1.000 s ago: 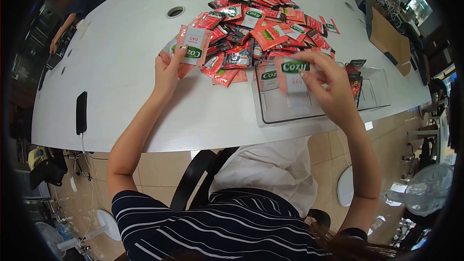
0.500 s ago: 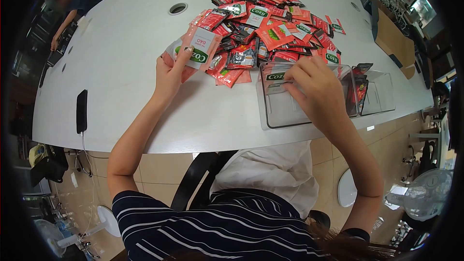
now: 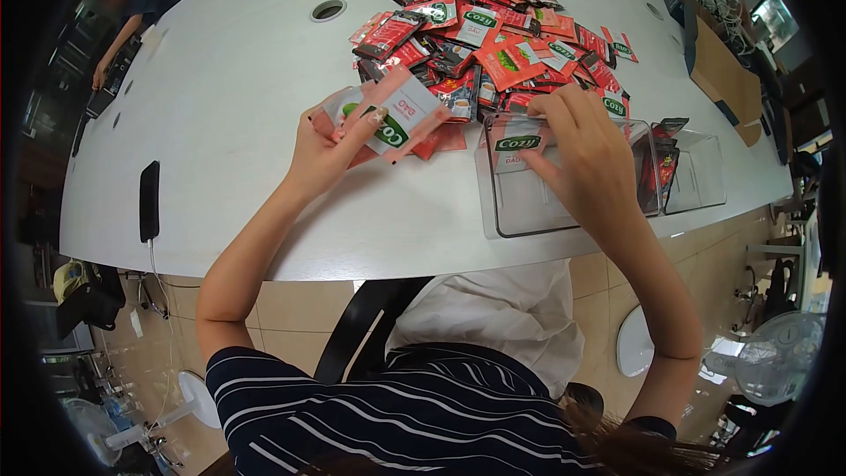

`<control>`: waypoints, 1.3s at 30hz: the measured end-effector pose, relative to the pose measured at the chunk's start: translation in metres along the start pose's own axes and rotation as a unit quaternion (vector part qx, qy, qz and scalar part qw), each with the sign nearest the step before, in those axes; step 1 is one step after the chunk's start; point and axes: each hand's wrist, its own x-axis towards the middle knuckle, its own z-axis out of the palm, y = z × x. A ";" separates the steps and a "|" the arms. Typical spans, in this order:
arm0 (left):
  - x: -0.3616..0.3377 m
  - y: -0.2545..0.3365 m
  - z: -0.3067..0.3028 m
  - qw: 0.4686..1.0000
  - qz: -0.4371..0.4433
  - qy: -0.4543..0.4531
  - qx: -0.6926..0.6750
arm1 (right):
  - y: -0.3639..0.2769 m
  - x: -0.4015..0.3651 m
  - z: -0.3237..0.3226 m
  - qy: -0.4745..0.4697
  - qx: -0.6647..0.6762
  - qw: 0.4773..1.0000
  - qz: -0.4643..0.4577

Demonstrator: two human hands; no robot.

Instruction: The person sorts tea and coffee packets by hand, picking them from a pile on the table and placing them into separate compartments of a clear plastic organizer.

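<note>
My left hand [image 3: 328, 156] is closed on a few pink tea sachets [image 3: 408, 110] marked Cozy, fanned out with the thumb on top. They are held above the table, at the front left of a heap of red, pink and black sachets [image 3: 502, 57]. My right hand [image 3: 595, 159] reaches over a clear plastic box [image 3: 551, 231]. Its thumb and fingers pinch a single pink Cozy sachet [image 3: 515, 154], upright against the box's back left corner. The fingers partly hide this sachet's right edge.
Dark red sachets [image 3: 661, 167] stand in a second clear box [image 3: 701, 172] on the right. An open cardboard box [image 3: 718, 70] with cables lies beyond it. A black phone [image 3: 150, 203] on a cable is at left. Another person's arm [image 3: 119, 53] shows at far left.
The sachets in my left hand have tilted and shifted slightly right and down. In the clear box, my right hand's sachet now stands more upright, its front more visible.
</note>
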 end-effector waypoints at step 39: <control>0.012 -0.002 -0.005 0.990 -0.096 0.005 -0.102 | 0.022 -0.011 -0.047 0.027 0.464 0.851 0.244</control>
